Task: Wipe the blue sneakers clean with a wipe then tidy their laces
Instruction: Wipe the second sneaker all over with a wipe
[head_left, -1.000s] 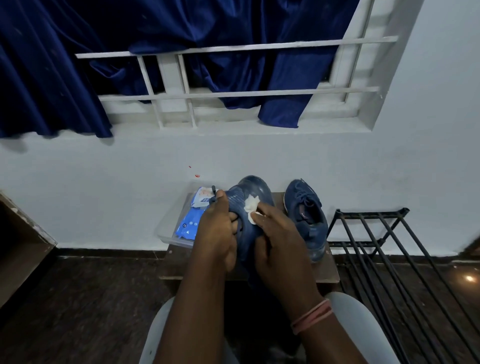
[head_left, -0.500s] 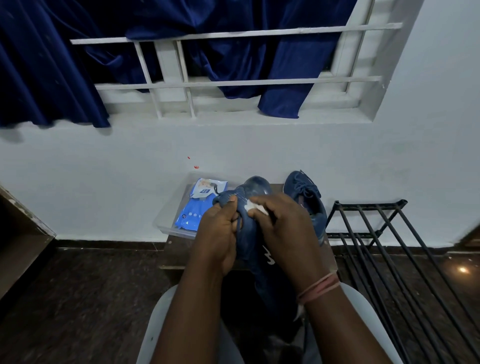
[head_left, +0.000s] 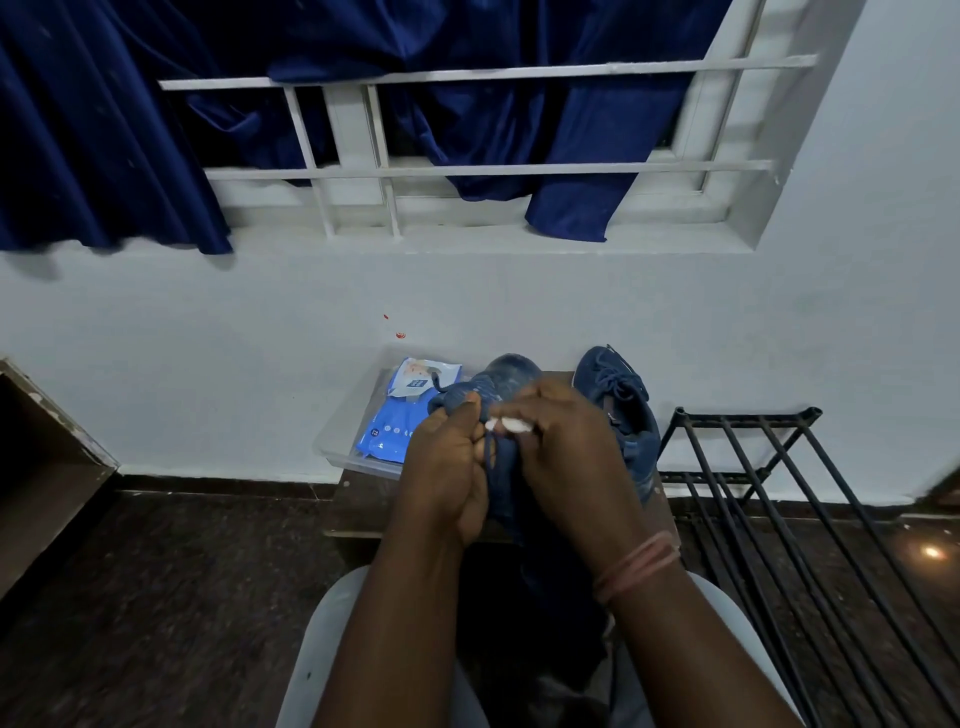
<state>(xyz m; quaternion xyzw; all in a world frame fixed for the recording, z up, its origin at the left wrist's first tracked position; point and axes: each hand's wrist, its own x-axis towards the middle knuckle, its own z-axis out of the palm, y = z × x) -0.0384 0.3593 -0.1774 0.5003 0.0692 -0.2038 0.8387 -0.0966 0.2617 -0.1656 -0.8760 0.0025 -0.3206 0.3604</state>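
I hold one blue sneaker (head_left: 506, 376) toe-away over the small wooden table (head_left: 358, 501). My left hand (head_left: 447, 467) grips its left side, thumb on the upper. My right hand (head_left: 563, 452) covers the shoe's right side and pinches a white wipe (head_left: 511, 425) against it; only a sliver of the wipe shows. Most of this shoe is hidden by both hands. The second blue sneaker (head_left: 618, 410) lies on the table to the right, laces loose on top.
A clear plastic tray (head_left: 337, 441) at the table's left holds a blue pack of wipes (head_left: 402, 410). A black metal shoe rack (head_left: 769, 488) stands on the right. White wall and barred window with blue curtain lie ahead; dark floor below.
My right hand slid back over the shoe from the toe toward the laces, covering most of the wipe. The view shifted slightly.
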